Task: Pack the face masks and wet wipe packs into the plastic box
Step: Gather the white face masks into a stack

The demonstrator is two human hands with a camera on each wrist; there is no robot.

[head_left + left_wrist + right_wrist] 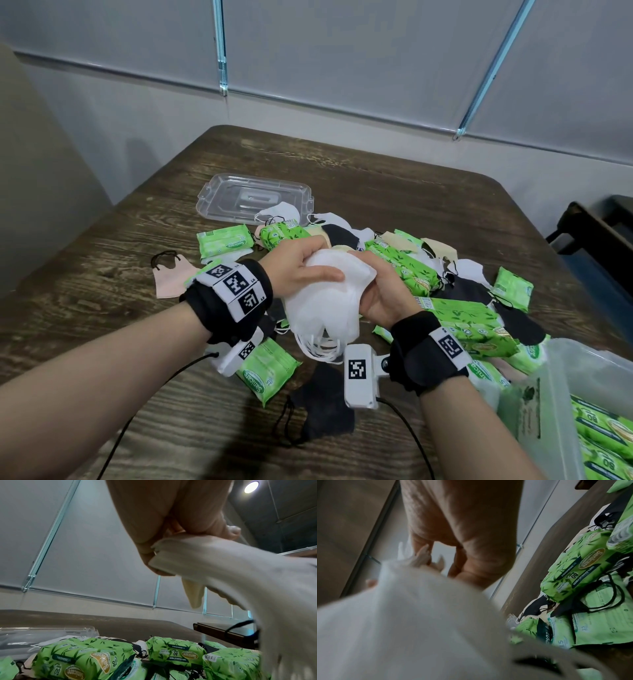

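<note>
A frosted plastic box [555,387] sits at my near right with green wet wipe packs [603,431] already inside. A black fabric face mask [325,407] lies nearest me on the dark wooden table [102,240]. Above it, my left hand [298,270] and right hand [380,291] both grip a stack of white face masks [325,308]. Beyond lie more loose masks and packs, then the clear plastic lid [253,198].

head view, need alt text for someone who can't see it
Two hands, left hand and right hand, grip a stack of white face masks above a wooden table strewn with green wet wipe packs and black masks. A clear lid lies behind; a plastic box sits at right.
</note>
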